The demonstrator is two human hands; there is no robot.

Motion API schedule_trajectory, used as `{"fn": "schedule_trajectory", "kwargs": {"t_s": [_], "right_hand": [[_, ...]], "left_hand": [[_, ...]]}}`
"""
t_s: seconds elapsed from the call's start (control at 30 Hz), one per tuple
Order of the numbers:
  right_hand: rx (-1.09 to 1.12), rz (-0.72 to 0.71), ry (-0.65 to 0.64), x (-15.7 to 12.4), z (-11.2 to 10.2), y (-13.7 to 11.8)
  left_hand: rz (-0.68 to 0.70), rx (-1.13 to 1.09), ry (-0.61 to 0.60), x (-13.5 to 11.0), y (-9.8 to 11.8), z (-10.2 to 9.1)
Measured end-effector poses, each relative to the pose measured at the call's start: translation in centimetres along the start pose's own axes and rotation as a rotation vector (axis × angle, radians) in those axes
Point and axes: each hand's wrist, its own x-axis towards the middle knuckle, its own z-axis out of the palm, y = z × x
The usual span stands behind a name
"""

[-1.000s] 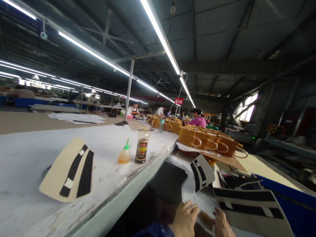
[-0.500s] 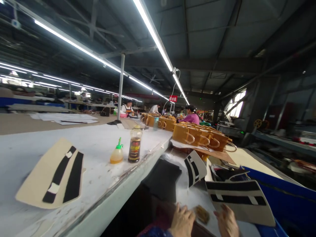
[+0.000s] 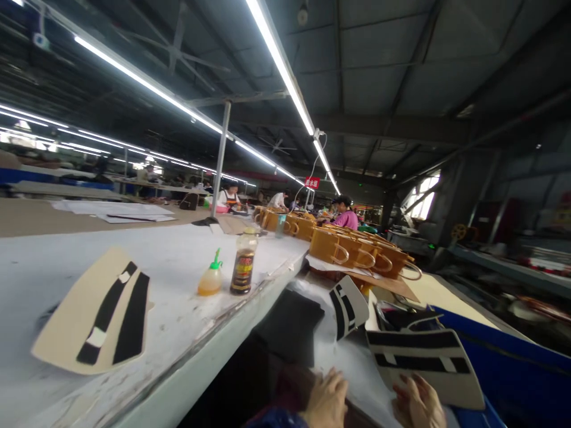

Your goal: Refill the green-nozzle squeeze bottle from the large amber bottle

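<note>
My left hand (image 3: 328, 397) lies low in the view, palm down, fingers stretched over the edge of a dark piece on the white work surface. To its right, my right hand (image 3: 422, 403) has its fingers curled together; whatever is in them, if anything, is hidden. Just beyond that hand, a beige panel (image 3: 430, 380) with two black strips and small white patches rests against a blue bin. A smaller-looking panel of the same kind (image 3: 360, 300) stands tilted farther off. Dark flat sheets (image 3: 292, 324) lie stacked ahead of my left hand.
On the white table (image 3: 187, 249) at left are another striped beige panel (image 3: 100, 315), a green-capped squeeze bottle (image 3: 210, 279) and a bottle of dark liquid (image 3: 243, 267). Rows of tan bags (image 3: 357, 246) stand ahead. The blue bin (image 3: 513, 351) is at right. Co-workers sit farther away.
The small brown block between my hands is out of sight now. My right hand has shifted slightly right, with its fingers more curled. My left hand stays nearly in place.
</note>
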Motion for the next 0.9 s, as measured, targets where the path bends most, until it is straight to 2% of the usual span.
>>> {"fn": "schedule_trajectory", "kwargs": {"t_s": [0.17,0.33,0.43,0.53,0.7,0.8,0.9], "right_hand": [[0.178,0.077,-0.035,0.4,1.7,0.6],[0.268,0.138,-0.033,0.0,1.1,1.5],[0.359,0.174,-0.065,-0.3,0.3,1.0],[0.517,0.167,-0.151,-0.3,-0.6,-1.0],[0.73,0.012,-0.286,-1.2,-1.3,-7.0],[0.759,-0.032,-0.39,-2.7,-0.6,-10.3],[0.761,-0.038,-0.462,-4.5,0.6,-12.3]], "left_hand": [[0.051,-0.002,0.001,-0.4,0.8,0.8],[0.11,0.016,-0.058,0.1,2.3,1.4],[0.118,0.034,-0.101,0.2,2.9,1.1],[0.113,0.055,-0.138,0.2,3.2,0.7],[0.105,0.048,-0.098,0.4,3.1,1.0],[0.105,0.014,0.03,0.0,2.9,0.7],[0.066,-0.001,0.28,-1.3,2.2,-1.9]]}}
